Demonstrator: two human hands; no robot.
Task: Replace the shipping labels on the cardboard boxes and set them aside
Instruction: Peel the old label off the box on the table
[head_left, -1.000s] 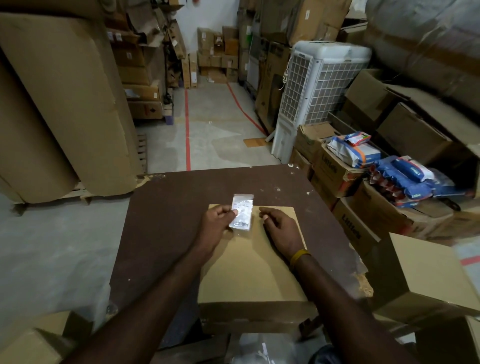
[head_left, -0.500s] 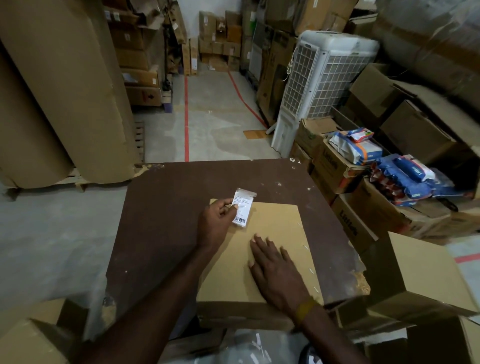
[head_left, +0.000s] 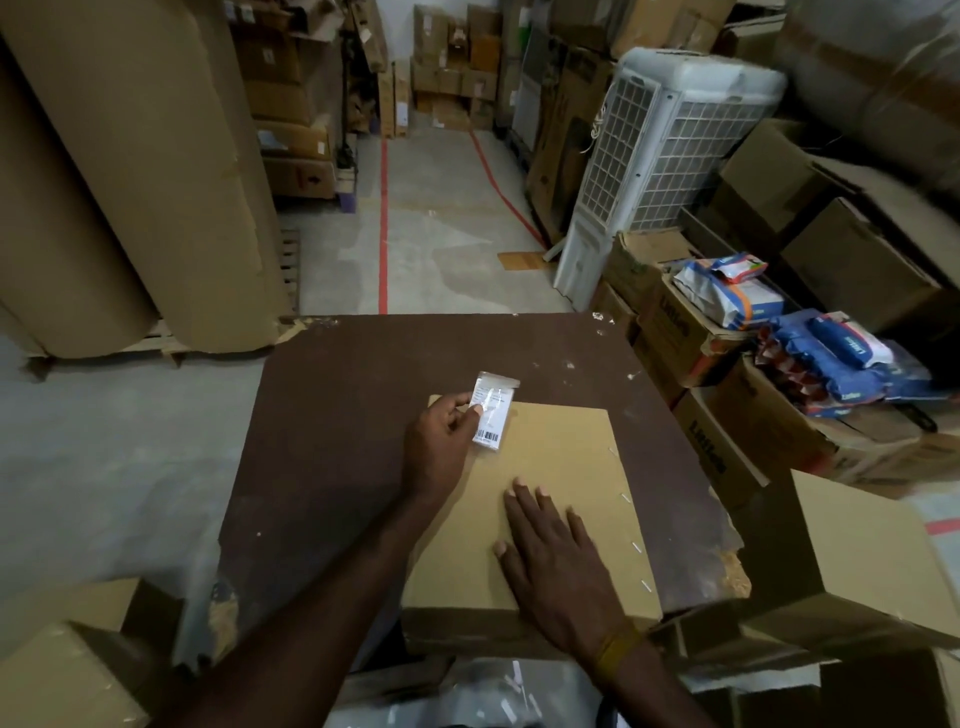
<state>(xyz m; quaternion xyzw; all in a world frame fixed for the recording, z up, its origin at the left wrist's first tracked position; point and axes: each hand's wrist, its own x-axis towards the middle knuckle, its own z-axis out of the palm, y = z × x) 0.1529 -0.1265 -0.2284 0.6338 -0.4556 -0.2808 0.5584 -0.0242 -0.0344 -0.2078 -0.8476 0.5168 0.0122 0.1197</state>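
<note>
At the bottom centre of the frame, the right hand (head_left: 558, 564) lies flat, fingers straight, on a cardboard box (head_left: 540, 519) resting on the brown table (head_left: 337, 441). Above it, toward mid-frame, the left hand (head_left: 439, 447) pinches a white barcode label (head_left: 491, 410) over the box's far left corner. At upper right stands a white air cooler (head_left: 670, 150).

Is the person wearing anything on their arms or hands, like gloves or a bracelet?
No gloves and no sleeves in view. The left hand and its forearm wear nothing. The right hand has a thin yellow wristband around the wrist, the only thing worn.
</note>
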